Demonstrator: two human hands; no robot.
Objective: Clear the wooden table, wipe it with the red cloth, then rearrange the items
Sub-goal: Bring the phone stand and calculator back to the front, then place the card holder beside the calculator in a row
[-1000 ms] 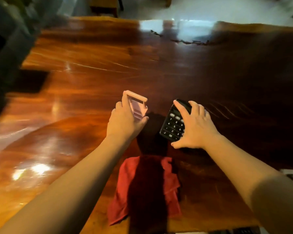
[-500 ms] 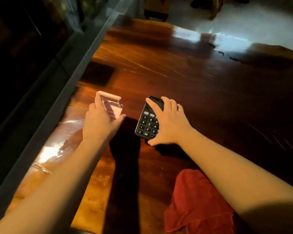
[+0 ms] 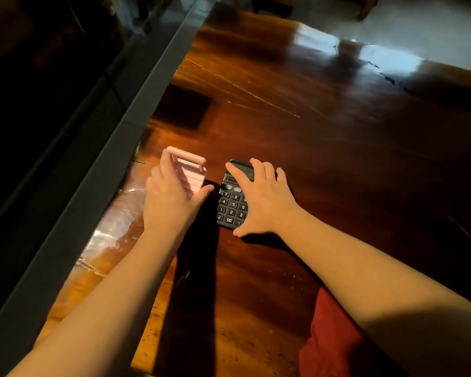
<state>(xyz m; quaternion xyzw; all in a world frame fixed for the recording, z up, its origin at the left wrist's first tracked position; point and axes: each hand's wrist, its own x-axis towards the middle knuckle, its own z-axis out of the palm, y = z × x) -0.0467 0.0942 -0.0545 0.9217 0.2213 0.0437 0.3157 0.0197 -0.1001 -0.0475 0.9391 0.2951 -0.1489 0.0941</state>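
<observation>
The red cloth [image 3: 329,341] lies crumpled on the wooden table [image 3: 324,148] at the near right, partly under the right forearm. Further out, the right hand [image 3: 264,202] has its grip around a black calculator [image 3: 233,204], thumb at the near end and fingers over the far end. Just to its left the left hand [image 3: 172,197] has its grip around a pink stand [image 3: 188,170], near the table's left edge and a grey ledge [image 3: 98,186].

Both forearms outstretched, left hand [image 3: 172,197] and right hand [image 3: 264,202] each gripping.
</observation>
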